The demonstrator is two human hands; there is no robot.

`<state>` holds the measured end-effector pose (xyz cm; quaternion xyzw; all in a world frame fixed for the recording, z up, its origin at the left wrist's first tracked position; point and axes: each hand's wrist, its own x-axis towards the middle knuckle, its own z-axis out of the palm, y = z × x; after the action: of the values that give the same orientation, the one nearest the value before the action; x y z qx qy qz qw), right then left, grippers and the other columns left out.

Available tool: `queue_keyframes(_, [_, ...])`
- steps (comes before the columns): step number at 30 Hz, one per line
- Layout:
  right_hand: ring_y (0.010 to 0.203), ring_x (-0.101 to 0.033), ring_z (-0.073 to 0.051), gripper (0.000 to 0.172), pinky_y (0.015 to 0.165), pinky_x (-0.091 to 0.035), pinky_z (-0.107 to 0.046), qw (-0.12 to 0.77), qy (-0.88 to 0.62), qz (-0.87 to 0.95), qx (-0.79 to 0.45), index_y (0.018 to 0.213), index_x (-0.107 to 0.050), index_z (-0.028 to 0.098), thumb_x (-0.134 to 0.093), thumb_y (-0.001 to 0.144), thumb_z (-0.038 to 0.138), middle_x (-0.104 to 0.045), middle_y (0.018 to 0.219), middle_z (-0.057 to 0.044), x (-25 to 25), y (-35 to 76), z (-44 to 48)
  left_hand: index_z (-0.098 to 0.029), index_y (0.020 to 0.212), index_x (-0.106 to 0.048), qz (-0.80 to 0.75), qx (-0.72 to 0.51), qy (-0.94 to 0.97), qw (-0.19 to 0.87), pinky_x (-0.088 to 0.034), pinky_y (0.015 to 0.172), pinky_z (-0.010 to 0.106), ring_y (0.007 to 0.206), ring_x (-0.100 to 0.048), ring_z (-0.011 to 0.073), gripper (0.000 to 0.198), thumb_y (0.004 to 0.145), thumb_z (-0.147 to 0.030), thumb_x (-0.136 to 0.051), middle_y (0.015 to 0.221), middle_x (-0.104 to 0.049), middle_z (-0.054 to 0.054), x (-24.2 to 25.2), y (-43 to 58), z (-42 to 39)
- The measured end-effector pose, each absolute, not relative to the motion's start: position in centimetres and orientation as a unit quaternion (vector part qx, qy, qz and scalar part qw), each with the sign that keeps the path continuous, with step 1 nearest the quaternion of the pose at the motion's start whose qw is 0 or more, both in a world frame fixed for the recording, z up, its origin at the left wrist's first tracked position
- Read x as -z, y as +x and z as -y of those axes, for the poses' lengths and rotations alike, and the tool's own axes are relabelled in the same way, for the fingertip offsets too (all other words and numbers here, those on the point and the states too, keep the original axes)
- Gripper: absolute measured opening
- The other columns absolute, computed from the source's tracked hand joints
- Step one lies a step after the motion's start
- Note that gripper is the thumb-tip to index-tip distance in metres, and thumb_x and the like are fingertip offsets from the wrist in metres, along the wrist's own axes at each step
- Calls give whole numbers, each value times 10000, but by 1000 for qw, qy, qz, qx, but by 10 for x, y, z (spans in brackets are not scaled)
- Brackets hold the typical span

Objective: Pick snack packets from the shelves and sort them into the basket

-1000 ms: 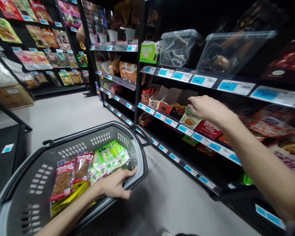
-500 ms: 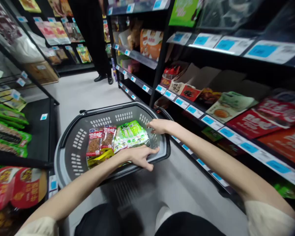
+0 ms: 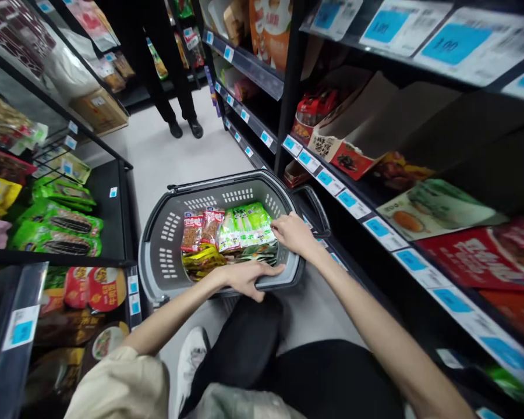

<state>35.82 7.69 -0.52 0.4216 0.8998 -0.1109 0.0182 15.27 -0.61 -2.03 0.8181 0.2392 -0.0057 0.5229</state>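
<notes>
Left hand [image 3: 248, 276] and right hand [image 3: 293, 234] at a grey basket [image 3: 151, 267]

The left hand clasps the basket's near rim, thumb outside. The right hand is at the right end, fingers curled beside green packets [image 3: 244, 223]; whether they grip anything I cannot tell. Red packets [image 3: 192, 231] and yellow packets [image 3: 203, 262] lie farther left inside. The basket is between shelves [image 3: 287, 116], a person [image 3: 151, 64] in dark trousers beyond

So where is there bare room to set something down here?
The pale floor between the basket and the other person's shoes is bare; so, tag aside, is the black shelf strip beside the green packets at left. It's crowded inside the basket, where snack packets lie by the right hand.
</notes>
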Motion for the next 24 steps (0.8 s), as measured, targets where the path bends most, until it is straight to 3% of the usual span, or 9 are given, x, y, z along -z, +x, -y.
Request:
queue_keyframes(6, [964,-716,-271,306,945,-343,-394,31,446,-885,133,1019,-725,121,-425,1027,180,-786,1003,-147,-1,373,-73,-130,1598,-414,-259,7,786,561,-427,1180,410,1421,-551,350,999,678,-232,-792,1599,-476,207,16,167,2])
queue_keyframes(11, [951,-714,-275,293,979,-335,-392,27,471,-871,134,1043,-735,102,-449,1009,155,-781,973,-167,4,377,-74,-214,1571,-479,-257,6,777,574,-440,1165,358,1396,-580,322,977,653,-186,-812,1609,-485,133,20,170,-4])
queue_keyframes(17, [944,-712,-269,302,980,-336,-386,11,512,-849,133,1066,-736,101,-444,1022,167,-774,959,-168,9,381,-61,-188,1557,-500,-232,35,767,597,-413,1194,344,1378,-598,317,972,641,-185,-826,1563,-538,115,23,162,-14])
queue_keyframes(24, [915,-721,-265,278,938,-341,-393,-14,592,-796,127,1011,-748,91,-478,1014,157,-777,894,-159,6,383,-35,-226,1446,-635,-196,44,746,635,-420,1196,339,1392,-589,298,821,650,-215,-834,1536,-564,53,28,148,-28])
